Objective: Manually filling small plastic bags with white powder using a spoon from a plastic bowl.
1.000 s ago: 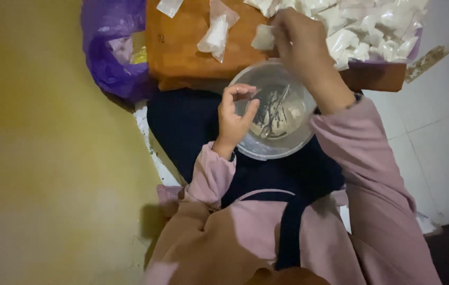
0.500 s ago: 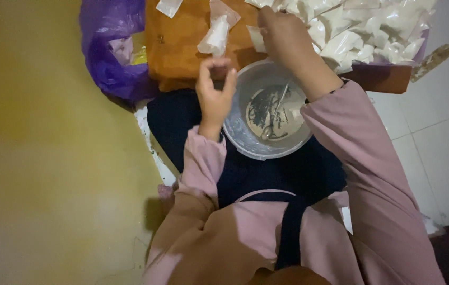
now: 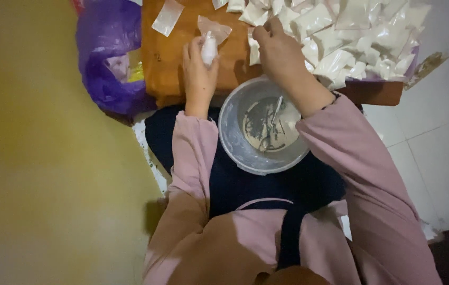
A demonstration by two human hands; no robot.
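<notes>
My left hand (image 3: 198, 74) grips a small clear plastic packet (image 3: 209, 43) filled with white powder, held over the orange board (image 3: 169, 58). To its right, my right hand (image 3: 279, 50) rests on the edge of a heap of filled white packets (image 3: 356, 34), fingers curled on one of them. A round plastic bowl (image 3: 235, 134) sits on my lap below both hands, with a metal spoon (image 3: 270, 126) lying in a thin layer of powder.
A purple plastic bag (image 3: 105, 58) lies to the left of the board. One flat empty packet (image 3: 167, 17) rests on the board's far left. Yellow floor (image 3: 50, 158) on the left, white tiles (image 3: 436, 126) on the right.
My left hand has lifted from the bowl up to the board with a filled packet. My right hand has stayed at the heap of packets. The spoon now lies free in the bowl.
</notes>
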